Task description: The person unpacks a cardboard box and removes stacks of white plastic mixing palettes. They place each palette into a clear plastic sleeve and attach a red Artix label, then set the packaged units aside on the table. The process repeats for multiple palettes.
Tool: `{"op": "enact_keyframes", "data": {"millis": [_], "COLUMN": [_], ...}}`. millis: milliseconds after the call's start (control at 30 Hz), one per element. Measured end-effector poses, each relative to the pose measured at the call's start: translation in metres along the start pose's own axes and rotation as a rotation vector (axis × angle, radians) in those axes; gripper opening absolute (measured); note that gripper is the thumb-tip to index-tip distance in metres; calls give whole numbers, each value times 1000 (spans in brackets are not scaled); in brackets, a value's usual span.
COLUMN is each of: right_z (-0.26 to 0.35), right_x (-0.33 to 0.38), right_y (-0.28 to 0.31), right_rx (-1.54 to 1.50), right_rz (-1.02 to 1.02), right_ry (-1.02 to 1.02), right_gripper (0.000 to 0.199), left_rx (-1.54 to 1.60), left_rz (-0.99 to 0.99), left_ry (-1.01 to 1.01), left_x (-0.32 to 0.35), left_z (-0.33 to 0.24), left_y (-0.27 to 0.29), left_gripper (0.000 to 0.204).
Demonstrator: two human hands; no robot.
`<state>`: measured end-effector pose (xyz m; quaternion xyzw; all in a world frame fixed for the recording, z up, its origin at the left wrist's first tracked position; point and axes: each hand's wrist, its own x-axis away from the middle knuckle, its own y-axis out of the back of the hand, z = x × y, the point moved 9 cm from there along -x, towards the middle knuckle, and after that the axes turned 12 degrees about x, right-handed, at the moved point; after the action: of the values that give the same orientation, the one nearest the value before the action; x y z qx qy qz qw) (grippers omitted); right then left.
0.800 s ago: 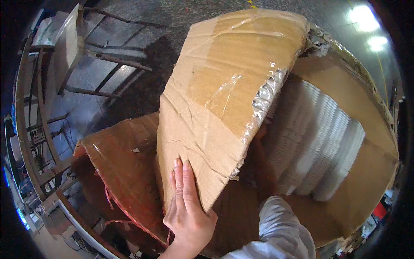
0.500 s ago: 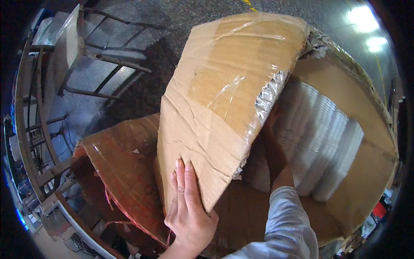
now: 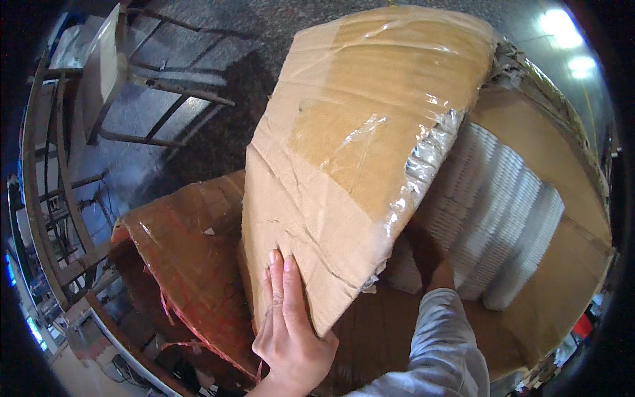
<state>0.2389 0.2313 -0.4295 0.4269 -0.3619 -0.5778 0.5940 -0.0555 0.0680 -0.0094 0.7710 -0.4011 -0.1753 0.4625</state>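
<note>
A large brown cardboard box (image 3: pixel 562 278) stands before me, with one flap (image 3: pixel 344 152) raised across its middle. Glossy tape and a crumpled silver strip run over this flap. My left hand (image 3: pixel 291 331) holds the flap near its lower corner, fingers laid along its outer face and the thumb out of sight. Inside the box lie several rows of white, ribbed, stacked pieces (image 3: pixel 503 212); their exact kind is unclear. My right hand (image 3: pixel 431 255) reaches in beside them under the flap's edge. Its wrist shows in shadow, while the fingers are hidden.
Another brown cardboard flap (image 3: pixel 192 231) with torn reddish edges folds out at the left. Beyond it stand a metal-framed stool or chair (image 3: pixel 109 86) and a metal rack (image 3: pixel 49 198). Dark speckled floor (image 3: pixel 264 40) stretches behind the box.
The raised flap's upper part has shifted slightly up and to the right. My right hand has drawn back a little toward me, deeper into the flap's shadow. The left hand stays on the flap.
</note>
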Motion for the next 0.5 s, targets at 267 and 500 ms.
{"op": "enact_keyframes", "data": {"millis": [267,500], "right_z": [4,29], "right_x": [62,22], "right_y": [-6,-14], "right_rx": [20,92], "right_rz": [97,97], "right_ry": [-25,93], "right_gripper": [85,91], "left_rx": [33,48], "left_rz": [1,3], "left_ry": [-20,-43], "left_x": [-3,-5], "left_z": [-5,-7], "left_y": [3,5], "left_gripper": [75,72]}}
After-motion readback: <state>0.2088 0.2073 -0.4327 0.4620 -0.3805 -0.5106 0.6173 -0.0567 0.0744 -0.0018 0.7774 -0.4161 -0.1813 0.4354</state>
